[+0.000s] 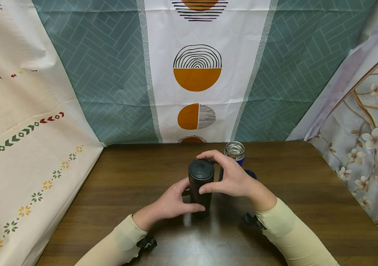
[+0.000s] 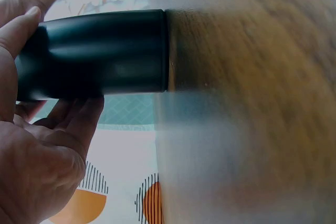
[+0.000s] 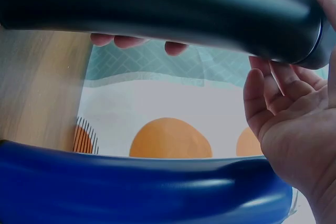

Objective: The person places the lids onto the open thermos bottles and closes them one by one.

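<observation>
A black vacuum flask (image 1: 200, 199) stands upright on the table, its black lid (image 1: 201, 169) on top. My left hand (image 1: 170, 201) grips the flask's body from the left, thumb across the front and fingers behind. From the right, my right hand (image 1: 233, 179) holds the top at the lid, with the thumb in front and the fingers at the back. The right wrist view shows those fingertips close under the seam of the lid. Just behind my right hand stands a blue flask (image 3: 142, 187), its steel mouth (image 1: 234, 149) uncovered.
A small dark blue round piece (image 1: 251, 173) lies beside the blue flask, partly hidden by my right hand. The brown wooden table (image 1: 136, 166) ends at a patterned curtain (image 1: 116, 81) at the back. Other patterned cloths hang left and right.
</observation>
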Tool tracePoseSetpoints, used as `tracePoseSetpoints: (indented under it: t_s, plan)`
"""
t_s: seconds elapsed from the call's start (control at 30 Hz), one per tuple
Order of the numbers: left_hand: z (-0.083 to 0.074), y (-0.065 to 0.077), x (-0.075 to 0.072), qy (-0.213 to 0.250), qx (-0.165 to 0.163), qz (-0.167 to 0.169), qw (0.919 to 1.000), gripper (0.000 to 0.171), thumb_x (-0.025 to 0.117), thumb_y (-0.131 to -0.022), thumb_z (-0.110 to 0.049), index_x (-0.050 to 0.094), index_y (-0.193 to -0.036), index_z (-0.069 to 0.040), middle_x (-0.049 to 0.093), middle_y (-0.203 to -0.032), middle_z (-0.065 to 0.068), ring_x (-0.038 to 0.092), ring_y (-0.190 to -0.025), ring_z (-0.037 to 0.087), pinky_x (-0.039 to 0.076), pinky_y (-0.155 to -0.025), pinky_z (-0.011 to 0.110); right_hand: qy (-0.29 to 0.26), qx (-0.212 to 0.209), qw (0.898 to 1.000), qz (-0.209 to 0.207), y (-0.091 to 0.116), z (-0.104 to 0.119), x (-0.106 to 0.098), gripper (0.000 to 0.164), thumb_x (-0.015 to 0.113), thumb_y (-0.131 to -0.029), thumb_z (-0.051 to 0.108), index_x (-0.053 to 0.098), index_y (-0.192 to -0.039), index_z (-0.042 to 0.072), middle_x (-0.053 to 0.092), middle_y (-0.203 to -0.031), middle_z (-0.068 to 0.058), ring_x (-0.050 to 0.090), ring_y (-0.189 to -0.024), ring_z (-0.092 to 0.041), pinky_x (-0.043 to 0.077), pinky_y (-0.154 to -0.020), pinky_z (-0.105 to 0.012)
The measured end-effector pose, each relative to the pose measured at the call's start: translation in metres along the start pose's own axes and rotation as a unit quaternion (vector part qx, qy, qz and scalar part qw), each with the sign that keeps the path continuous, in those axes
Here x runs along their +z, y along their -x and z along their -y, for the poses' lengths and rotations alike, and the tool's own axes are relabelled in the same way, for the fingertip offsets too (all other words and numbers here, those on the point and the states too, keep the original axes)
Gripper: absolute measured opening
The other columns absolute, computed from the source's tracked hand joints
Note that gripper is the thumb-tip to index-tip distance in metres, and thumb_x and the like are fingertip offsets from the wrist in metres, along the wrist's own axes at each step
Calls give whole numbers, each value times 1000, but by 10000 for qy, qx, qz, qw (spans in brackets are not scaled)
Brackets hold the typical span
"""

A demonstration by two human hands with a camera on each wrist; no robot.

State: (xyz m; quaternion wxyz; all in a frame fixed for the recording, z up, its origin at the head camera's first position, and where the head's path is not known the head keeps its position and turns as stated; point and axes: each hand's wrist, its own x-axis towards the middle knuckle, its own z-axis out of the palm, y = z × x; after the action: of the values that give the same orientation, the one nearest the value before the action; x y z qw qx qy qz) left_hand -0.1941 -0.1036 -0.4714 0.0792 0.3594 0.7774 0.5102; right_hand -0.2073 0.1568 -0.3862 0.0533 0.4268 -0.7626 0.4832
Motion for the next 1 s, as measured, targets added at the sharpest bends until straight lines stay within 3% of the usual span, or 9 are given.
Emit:
tracePoseSetpoints:
  t_s: [0.1, 0.27, 0.43, 0.63, 1.0]
  plan:
    - [0, 0, 0, 3, -36, -2, 10000, 73, 96, -91, -30, 58, -153, -38, 66, -147, -15, 64, -136, 14, 53, -116, 49, -212, -22, 9996, 185, 0, -1, -1, 84, 99, -85, 12, 56, -157, 16, 67, -146, 1, 66, -128, -23, 51, -113, -42]
    - [1, 1, 1, -3, -107, -5, 9999, 73, 96, -91, -32, 58, -153, -38, 67, -146, -16, 64, -136, 14, 52, -116, 51, -1022, -230, 9927, 593, 1, -2, -3, 82, 83, -98, 7, 43, -169, 12, 63, -155, -7, 59, -144, -32, 42, -124, -48]
    - [1, 0, 1, -36, -155, -45, 9999, 73, 97, -90, -31, 59, -152, -37, 67, -145, -17, 64, -136, 13, 52, -116, 51, -1376, -402, 9868, 748, -1, -1, -4, 77, 76, -102, 6, 40, -170, 6, 61, -159, -11, 55, -149, -34, 39, -127, -46]
    - [2, 0, 0, -29, -169, -56, 9998, 75, 97, -90, -31, 58, -154, -37, 67, -146, -18, 64, -136, 13, 52, -116, 50, -1337, -314, 9879, 723, 0, 0, -4, 73, 76, -101, 2, 45, -168, 7, 65, -155, -11, 59, -146, -32, 42, -124, -39]
    - [2, 0, 1, -1, -104, -42, 9999, 75, 96, -90, -30, 57, -154, -38, 66, -146, -17, 65, -135, 13, 53, -115, 49, -713, -46, 9968, 361, 1, 0, -7, 67, 84, -95, 6, 59, -157, 12, 71, -144, -2, 68, -129, -26, 50, -115, -43]
